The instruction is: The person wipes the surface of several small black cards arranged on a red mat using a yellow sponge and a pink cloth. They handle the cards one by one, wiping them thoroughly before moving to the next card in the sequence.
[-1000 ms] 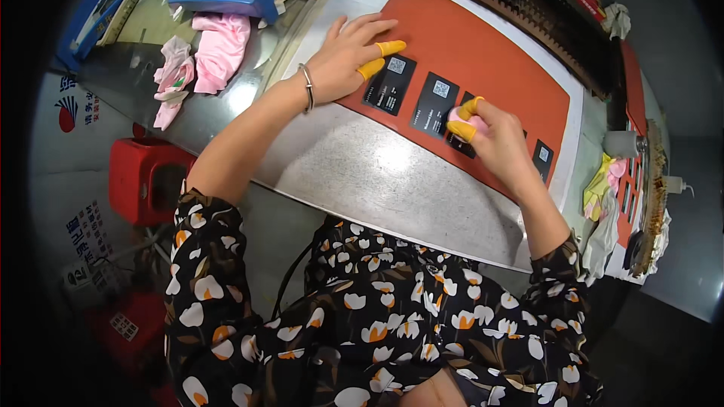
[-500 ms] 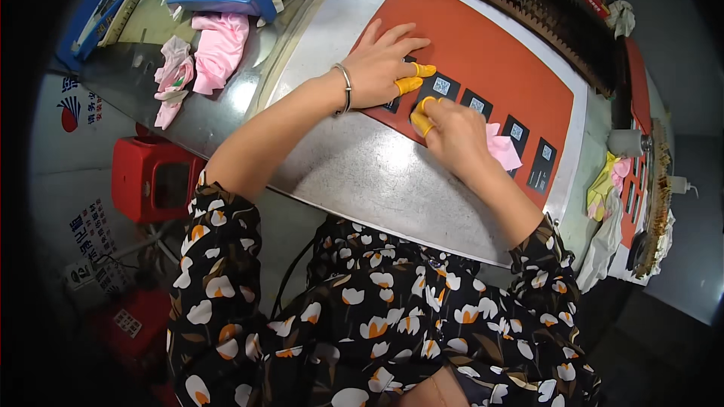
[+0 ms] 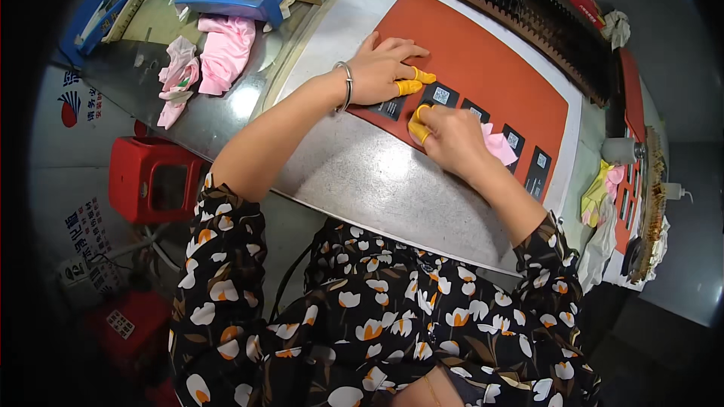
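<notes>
An orange-red sheet lies on the metal-topped table, with a row of black rectangles bearing square codes along its near edge. My left hand lies flat on the sheet's left part, fingers spread, yellow finger cots on two digits. It partly covers the leftmost black rectangle. My right hand is closed, also with yellow finger cots, and presses at the lower end of the second rectangle. A pink cloth sticks out from its far side, over part of the row; its fingertips are partly hidden.
Behind the sheet runs a long dark slotted rack. At upper left stand a blue tray with a white bottle and crumpled pink cloths. A red stool is at left. Another orange sheet and cloths lie at right.
My right hand has shifted slightly left and down along the second rectangle. More of the leftmost rectangle shows below my left hand, which stays flat. The whole view has shifted a little.
</notes>
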Motion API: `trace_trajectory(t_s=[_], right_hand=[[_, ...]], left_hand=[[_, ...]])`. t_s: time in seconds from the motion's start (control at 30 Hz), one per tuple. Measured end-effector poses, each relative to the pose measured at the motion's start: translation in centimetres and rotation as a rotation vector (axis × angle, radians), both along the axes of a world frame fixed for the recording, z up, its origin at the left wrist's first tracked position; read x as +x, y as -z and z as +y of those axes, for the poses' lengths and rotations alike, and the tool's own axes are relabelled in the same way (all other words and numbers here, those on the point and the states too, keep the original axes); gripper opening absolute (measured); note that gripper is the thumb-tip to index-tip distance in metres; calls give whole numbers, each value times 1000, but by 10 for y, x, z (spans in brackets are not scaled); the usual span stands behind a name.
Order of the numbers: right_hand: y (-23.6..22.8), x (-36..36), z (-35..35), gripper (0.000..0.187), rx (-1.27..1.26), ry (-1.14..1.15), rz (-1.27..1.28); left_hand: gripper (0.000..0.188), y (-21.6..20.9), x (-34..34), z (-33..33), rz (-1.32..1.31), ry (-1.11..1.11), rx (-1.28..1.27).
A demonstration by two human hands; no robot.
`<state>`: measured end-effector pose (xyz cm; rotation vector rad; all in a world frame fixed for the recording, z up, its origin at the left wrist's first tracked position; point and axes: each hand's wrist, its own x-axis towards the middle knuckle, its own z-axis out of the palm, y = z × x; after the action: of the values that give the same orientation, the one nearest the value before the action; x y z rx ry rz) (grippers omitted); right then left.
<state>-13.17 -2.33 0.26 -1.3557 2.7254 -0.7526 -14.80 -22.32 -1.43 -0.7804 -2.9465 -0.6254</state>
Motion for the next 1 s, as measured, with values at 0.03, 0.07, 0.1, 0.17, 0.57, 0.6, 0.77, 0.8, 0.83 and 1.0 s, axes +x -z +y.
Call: trace_trajectory(t_s=[0.03,0.07,0.1,0.17,0.57,0.6,0.77,0.8,0.83,1.0], right_hand=[[-2,5,0,11,-3,9,-7],[-3,1,0,11,13,37,-1],[-4,-8,-1,10,29,66,5],[-3,-10,0,11,45,78,44],[-1,-21,9,12,79,83,72],[-6,-26,7,11,58,118,15],[-3,-2,5,13,-4,-37,64],[4,-17,9,12,-27,37,71],[2,-23,13,11,-16,54,103],[-4,-3,17,4,107,-22,-2]], left_hand=[[28,0,1,0,-7,-3,-3],[28,0,3,0,-14,-6,-5],[28,3,2,-2,-9,-9,-6],[29,1,3,0,-15,-7,11],[30,2,2,-1,-17,0,-7],[30,0,4,-2,-25,-8,-18],[30,3,4,-2,-13,5,-7],[30,3,5,-3,-12,-9,-17],[30,2,3,-2,-5,-14,-26],[30,5,2,-3,-7,16,8]])
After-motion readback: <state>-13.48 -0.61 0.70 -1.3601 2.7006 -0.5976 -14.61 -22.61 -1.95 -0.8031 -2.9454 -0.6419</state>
